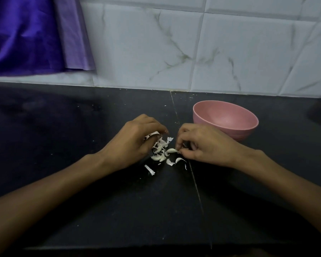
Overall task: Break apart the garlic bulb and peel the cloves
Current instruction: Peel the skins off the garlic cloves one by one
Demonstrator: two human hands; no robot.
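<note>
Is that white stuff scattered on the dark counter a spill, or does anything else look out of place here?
No spill: the white bits between the hands look like papery garlic skins and cloves from peeling. The left hand grips more garlic; the right hand pinches one piece. The pink bowl stands upright and seems empty. Nothing else looks odd.

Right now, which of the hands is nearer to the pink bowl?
Right. The right hand is just in front of the pink bowl, beside its rim; the left hand is farther left, across the garlic pieces.
</note>
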